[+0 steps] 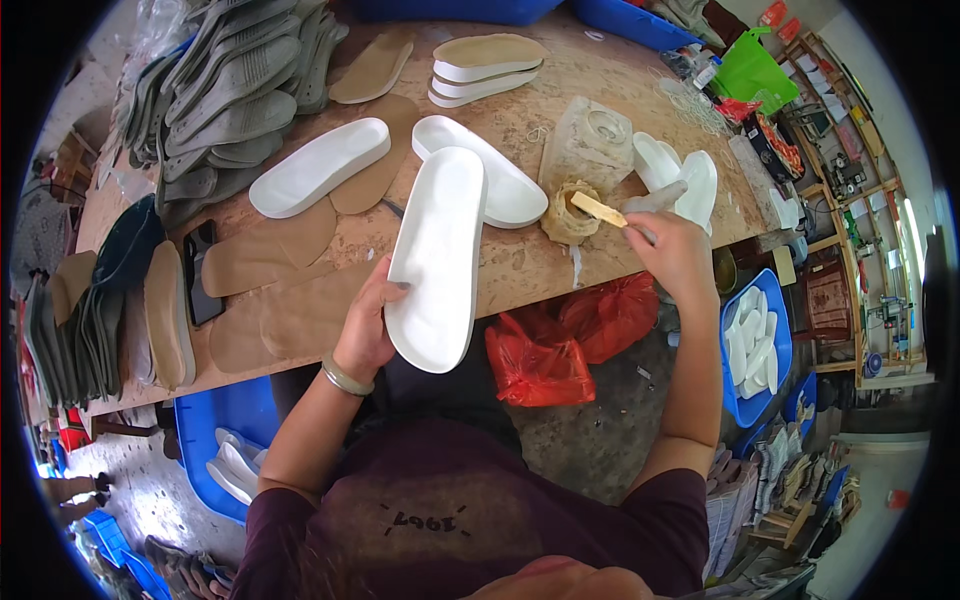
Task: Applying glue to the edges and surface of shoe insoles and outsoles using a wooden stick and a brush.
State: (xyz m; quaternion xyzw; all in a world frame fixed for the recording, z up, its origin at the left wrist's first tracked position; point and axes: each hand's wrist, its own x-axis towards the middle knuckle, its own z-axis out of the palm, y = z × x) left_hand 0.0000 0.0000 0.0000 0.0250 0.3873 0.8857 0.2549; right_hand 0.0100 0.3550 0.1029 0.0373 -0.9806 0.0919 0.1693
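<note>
Head view: left hand point(368, 322) clamps a white foot-shaped sole point(437, 262) left of a crusted tan pot point(566, 229); right hand point(674, 252) pinches a yellowish flat brush point(598, 210) there, apparently loading; next needs careful lifting.

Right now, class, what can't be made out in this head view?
Head view: part of the left hand, behind the smooth white foot-shaped sole covering it.
Head view: the contents of the shiny red plastic bags, hidden by crumpled plastic.
Head view: the rest of the blue plastic container, cut off by the top edge.
</note>
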